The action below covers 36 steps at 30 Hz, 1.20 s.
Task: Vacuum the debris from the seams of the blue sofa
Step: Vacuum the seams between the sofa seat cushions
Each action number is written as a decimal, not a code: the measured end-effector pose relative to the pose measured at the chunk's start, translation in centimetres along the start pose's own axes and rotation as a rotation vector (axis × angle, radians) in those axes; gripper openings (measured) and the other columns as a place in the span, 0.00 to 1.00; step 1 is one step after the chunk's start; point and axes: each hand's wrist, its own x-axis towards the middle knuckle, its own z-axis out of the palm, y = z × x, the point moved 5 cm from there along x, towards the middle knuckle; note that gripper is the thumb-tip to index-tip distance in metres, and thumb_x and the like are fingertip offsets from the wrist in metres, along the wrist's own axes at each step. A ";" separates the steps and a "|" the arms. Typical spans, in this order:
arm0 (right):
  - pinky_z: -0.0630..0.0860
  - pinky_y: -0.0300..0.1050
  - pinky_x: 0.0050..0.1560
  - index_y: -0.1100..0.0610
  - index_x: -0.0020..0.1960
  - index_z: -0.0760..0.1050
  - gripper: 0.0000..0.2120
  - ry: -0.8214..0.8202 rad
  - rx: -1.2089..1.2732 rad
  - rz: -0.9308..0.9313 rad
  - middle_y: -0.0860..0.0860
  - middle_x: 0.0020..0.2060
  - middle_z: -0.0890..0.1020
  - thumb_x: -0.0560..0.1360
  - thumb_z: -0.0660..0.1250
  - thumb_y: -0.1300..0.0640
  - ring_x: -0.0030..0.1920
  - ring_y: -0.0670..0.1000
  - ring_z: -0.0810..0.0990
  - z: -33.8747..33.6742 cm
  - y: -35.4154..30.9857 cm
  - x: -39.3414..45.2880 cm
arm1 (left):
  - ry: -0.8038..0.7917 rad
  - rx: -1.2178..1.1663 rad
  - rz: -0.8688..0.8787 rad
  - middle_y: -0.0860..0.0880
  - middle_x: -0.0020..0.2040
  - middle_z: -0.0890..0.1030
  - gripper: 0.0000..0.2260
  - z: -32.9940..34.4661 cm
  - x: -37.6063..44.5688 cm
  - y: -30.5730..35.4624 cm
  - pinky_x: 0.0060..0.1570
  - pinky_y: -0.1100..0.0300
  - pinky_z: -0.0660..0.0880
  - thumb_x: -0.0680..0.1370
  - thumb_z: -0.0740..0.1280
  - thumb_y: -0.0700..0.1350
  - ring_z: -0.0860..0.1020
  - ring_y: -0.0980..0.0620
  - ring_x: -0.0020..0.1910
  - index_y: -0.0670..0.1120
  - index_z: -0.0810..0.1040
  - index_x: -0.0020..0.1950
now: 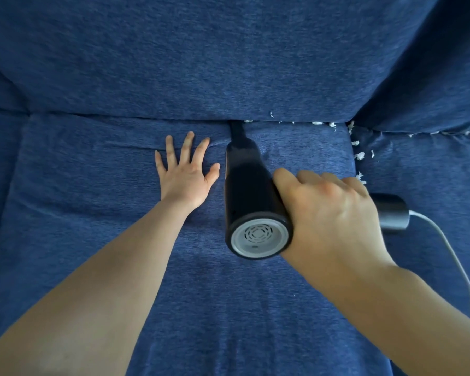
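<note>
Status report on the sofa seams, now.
Right hand shut on vacuum, nozzle in back seam. Left hand flat, open. White debris remains rightward. Nothing blocking.

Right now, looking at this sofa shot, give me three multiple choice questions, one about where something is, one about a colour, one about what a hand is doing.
1. Where is the vacuum's nozzle?
A. In the seam below the back cushion
B. On the armrest
C. Lifted in the air

2. What colour is the debris?
A. Red
B. White
C. Black

3. What is the left hand doing?
A. Gripping the cord
B. Holding the vacuum
C. Lying flat, fingers spread, on the seat cushion

Answers:
1 A, the nozzle of the black vacuum runs into the back seam.
2 B, the white debris shows along the seams to the right.
3 C, the left hand lies open on the seat cushion, while the right hand grips the vacuum.
</note>
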 end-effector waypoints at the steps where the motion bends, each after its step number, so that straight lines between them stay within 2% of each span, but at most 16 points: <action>1: 0.61 0.47 0.39 0.52 0.41 0.62 0.21 0.006 0.015 0.017 0.48 0.30 0.69 0.64 0.76 0.57 0.32 0.55 0.65 0.0 0.2 -0.3 | 0.002 -0.002 0.000 0.53 0.81 0.41 0.33 0.0 0.0 0.0 0.74 0.37 0.38 0.74 0.42 0.64 0.35 0.40 0.78 0.59 0.43 0.79; 3: 0.63 0.47 0.36 0.53 0.38 0.66 0.22 0.030 0.063 0.048 0.49 0.27 0.70 0.58 0.79 0.61 0.29 0.55 0.64 -0.3 0.6 -1.1 | 0.011 -0.015 -0.002 0.53 0.81 0.41 0.33 0.1 0.0 0.0 0.74 0.37 0.38 0.75 0.40 0.65 0.36 0.40 0.78 0.59 0.44 0.79; 5: 0.64 0.47 0.36 0.54 0.37 0.67 0.22 0.020 0.071 0.062 0.50 0.26 0.71 0.57 0.79 0.62 0.28 0.55 0.64 -0.3 0.9 -1.4 | 0.017 -0.022 -0.004 0.54 0.81 0.41 0.33 0.2 0.1 0.0 0.75 0.37 0.39 0.75 0.39 0.66 0.36 0.41 0.78 0.59 0.44 0.79; 9: 0.61 0.48 0.40 0.51 0.42 0.61 0.20 0.000 0.004 0.024 0.47 0.31 0.69 0.67 0.74 0.57 0.34 0.55 0.65 -0.1 1.0 -0.5 | 0.031 -0.018 -0.004 0.54 0.81 0.42 0.32 0.4 0.2 0.0 0.75 0.37 0.40 0.75 0.39 0.67 0.37 0.41 0.78 0.60 0.45 0.79; 11: 0.61 0.48 0.41 0.51 0.43 0.61 0.19 -0.015 -0.008 0.022 0.47 0.32 0.69 0.68 0.73 0.57 0.35 0.54 0.66 -0.1 0.9 -0.3 | 0.037 -0.014 -0.004 0.54 0.81 0.43 0.32 0.4 0.3 -0.2 0.75 0.37 0.40 0.75 0.39 0.67 0.37 0.40 0.78 0.60 0.45 0.79; 16: 0.65 0.47 0.35 0.54 0.37 0.68 0.21 0.007 0.077 0.061 0.50 0.26 0.71 0.56 0.79 0.63 0.27 0.56 0.68 -0.2 1.6 -1.8 | 0.038 -0.019 -0.015 0.55 0.80 0.43 0.29 0.5 0.4 -0.2 0.75 0.38 0.39 0.78 0.43 0.66 0.36 0.41 0.78 0.60 0.45 0.79; 22: 0.61 0.48 0.43 0.50 0.44 0.61 0.16 -0.004 0.025 0.024 0.47 0.33 0.68 0.70 0.70 0.57 0.36 0.54 0.66 0.2 1.7 -0.5 | 0.041 -0.018 -0.023 0.55 0.81 0.43 0.30 0.5 0.3 -0.1 0.75 0.38 0.40 0.77 0.42 0.67 0.37 0.41 0.78 0.60 0.46 0.79; 24: 0.62 0.47 0.42 0.51 0.44 0.62 0.16 -0.022 0.028 0.035 0.47 0.33 0.69 0.69 0.71 0.58 0.36 0.54 0.66 0.2 1.9 -0.7 | 0.037 -0.020 -0.026 0.55 0.81 0.43 0.30 0.4 0.3 -0.1 0.75 0.37 0.40 0.77 0.43 0.66 0.37 0.41 0.78 0.60 0.46 0.79; 28: 0.64 0.48 0.38 0.53 0.39 0.66 0.19 0.016 0.085 0.073 0.48 0.28 0.71 0.61 0.76 0.62 0.31 0.54 0.65 0.0 2.9 -1.5 | 0.037 -0.034 -0.038 0.55 0.80 0.43 0.29 0.5 0.3 0.1 0.75 0.37 0.39 0.79 0.45 0.65 0.36 0.42 0.78 0.60 0.46 0.79; 33: 0.60 0.47 0.43 0.51 0.45 0.60 0.16 0.015 0.048 -0.003 0.46 0.34 0.67 0.71 0.69 0.58 0.37 0.53 0.66 0.3 2.6 -0.1 | 0.040 -0.039 -0.043 0.54 0.81 0.43 0.29 0.4 0.3 0.1 0.75 0.37 0.39 0.79 0.46 0.65 0.36 0.41 0.78 0.59 0.47 0.79; 36: 0.61 0.47 0.43 0.51 0.45 0.61 0.17 0.004 0.050 0.004 0.47 0.34 0.68 0.70 0.70 0.59 0.37 0.53 0.66 0.4 2.7 -0.5 | 0.037 -0.059 -0.067 0.53 0.81 0.43 0.27 0.3 0.2 0.5 0.74 0.36 0.39 0.80 0.49 0.62 0.36 0.40 0.78 0.58 0.49 0.79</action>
